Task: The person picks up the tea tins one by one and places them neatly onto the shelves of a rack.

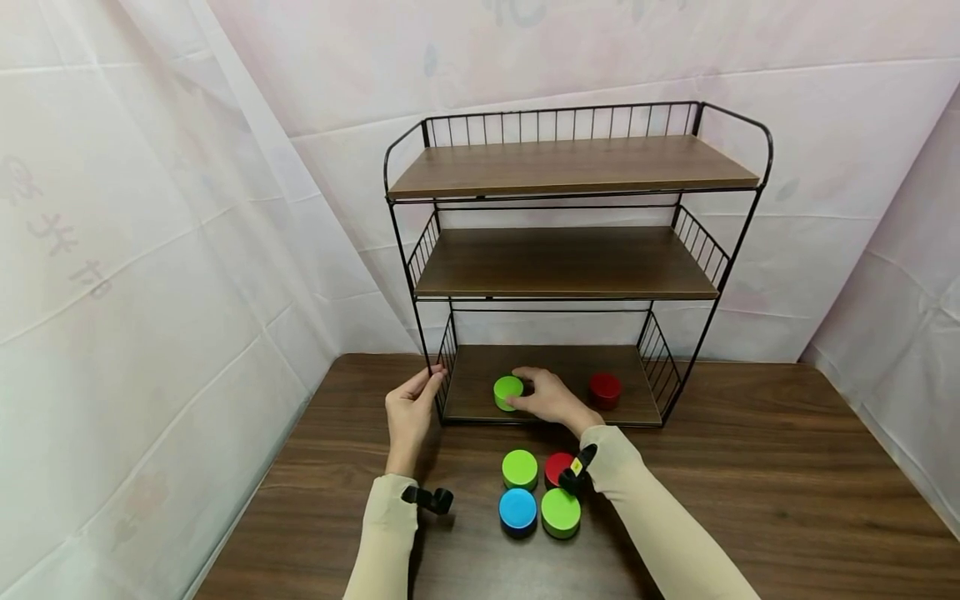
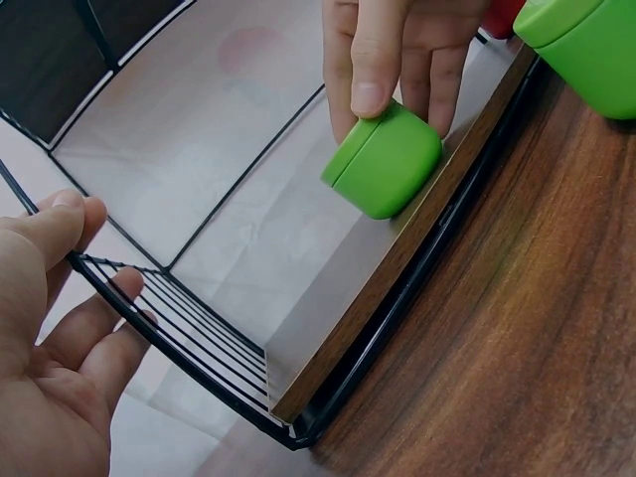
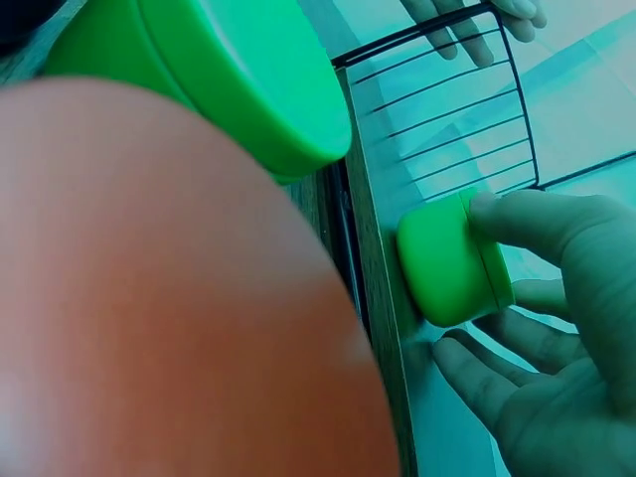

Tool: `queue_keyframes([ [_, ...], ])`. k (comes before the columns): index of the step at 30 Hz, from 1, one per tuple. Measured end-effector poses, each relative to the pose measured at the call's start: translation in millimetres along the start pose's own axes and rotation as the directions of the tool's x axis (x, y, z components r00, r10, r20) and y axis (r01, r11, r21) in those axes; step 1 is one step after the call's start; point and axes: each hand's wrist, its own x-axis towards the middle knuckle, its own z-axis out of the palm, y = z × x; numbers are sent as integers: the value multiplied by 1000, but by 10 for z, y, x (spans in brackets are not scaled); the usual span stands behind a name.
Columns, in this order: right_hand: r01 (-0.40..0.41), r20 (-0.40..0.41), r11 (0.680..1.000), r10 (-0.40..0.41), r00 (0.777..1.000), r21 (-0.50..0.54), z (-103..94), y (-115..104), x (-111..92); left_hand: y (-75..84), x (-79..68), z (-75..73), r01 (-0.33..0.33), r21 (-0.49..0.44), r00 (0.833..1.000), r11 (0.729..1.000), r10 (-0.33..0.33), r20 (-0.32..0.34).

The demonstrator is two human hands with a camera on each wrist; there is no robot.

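My right hand (image 1: 551,397) holds a small round green jar (image 1: 508,393) by its sides, thumb and fingers about the lid. The jar is at the left part of the bottom shelf (image 1: 555,358) of a three-tier black wire rack (image 1: 566,296). In the left wrist view, the green jar (image 2: 383,164) looks upright on the board near its front edge. With thumb and fingers, my left hand (image 1: 411,410) pinches the rack's left side frame (image 2: 189,368). On the same shelf, right of my right hand, stands a red jar (image 1: 604,390).
Before the rack, on the brown wooden table (image 1: 315,500), stand a green jar (image 1: 520,469), a blue-lidded jar (image 1: 517,510), another green jar (image 1: 560,512) and a red jar (image 1: 558,468) partly behind the right wrist's camera strap. Pale cloth (image 1: 187,250) hangs around the table.
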Motion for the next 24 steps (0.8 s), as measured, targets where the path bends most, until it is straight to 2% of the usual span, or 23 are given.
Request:
queue_keyframes([
  [6,-1,-14,1000,1,1000,10,-43,14,-46,31,-11,17,-10,0,1000,1000,10,-11],
  [11,-16,-12,999,16,1000,32,-123,-26,-101,186,-43,39,0,8,1000,1000,0,-2],
  [16,3,-11,1000,-3,1000,27,-197,-57,-167,34,5,12,16,9,1000,1000,-16,-12],
  [24,59,-26,998,-58,998,28,-291,-57,-316,-78,20,-6,-24,12,1000,1000,24,-11],
])
